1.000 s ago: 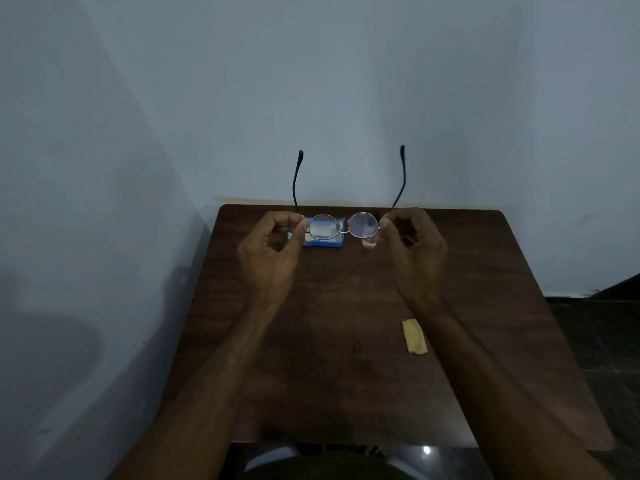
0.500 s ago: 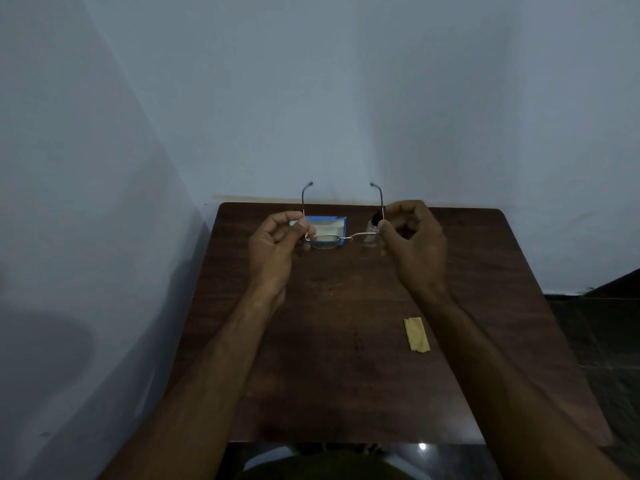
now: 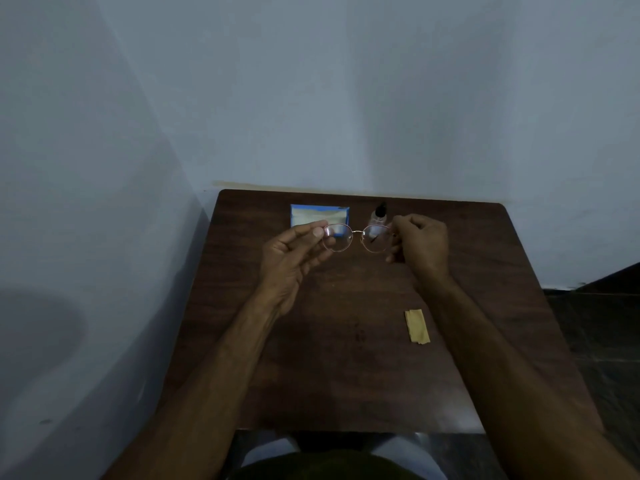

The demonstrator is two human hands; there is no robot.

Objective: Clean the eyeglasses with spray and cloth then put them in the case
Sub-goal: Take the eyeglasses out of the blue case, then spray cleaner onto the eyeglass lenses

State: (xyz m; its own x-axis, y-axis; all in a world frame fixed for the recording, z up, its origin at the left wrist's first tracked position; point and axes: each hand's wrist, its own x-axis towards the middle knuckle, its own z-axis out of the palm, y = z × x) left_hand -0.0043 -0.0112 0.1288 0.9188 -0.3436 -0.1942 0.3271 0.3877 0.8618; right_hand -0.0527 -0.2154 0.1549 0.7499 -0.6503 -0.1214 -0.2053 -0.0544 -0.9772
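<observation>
1. The eyeglasses (image 3: 356,237), with a thin round metal frame, are held in the air over the far half of the tabletop (image 3: 346,375). They sit roughly level, with both lenses facing the person. The side arms cannot be made out.
2. The left hand (image 3: 294,252) pinches the frame's 9 o'clock end between thumb and forefinger, so its grip is closed on the eyeglasses. The palm is turned upward and the other fingers curl loosely under that lens.
3. The right hand (image 3: 420,242) pinches the 3 o'clock end with curled fingers, the back of the hand toward the camera. That grip is likewise closed on the eyeglasses.
4. The case (image 3: 319,215), flat and blue with a pale face, lies on the tabletop at 11 o'clock from the eyeglasses, near the far edge. One of its corners shows through the lens on that side.
5. The spray bottle (image 3: 379,216), small and clear with a dark cap, stands upright at 1 o'clock, just behind the other lens.
6. The cloth (image 3: 417,326), a folded yellow strip, lies flat at 5 o'clock, just beside the right forearm and well apart from the case and bottle.
7. The dark wooden tabletop sits in a corner, with pale walls at 12 and 9 o'clock and dark floor at 3 o'clock.
</observation>
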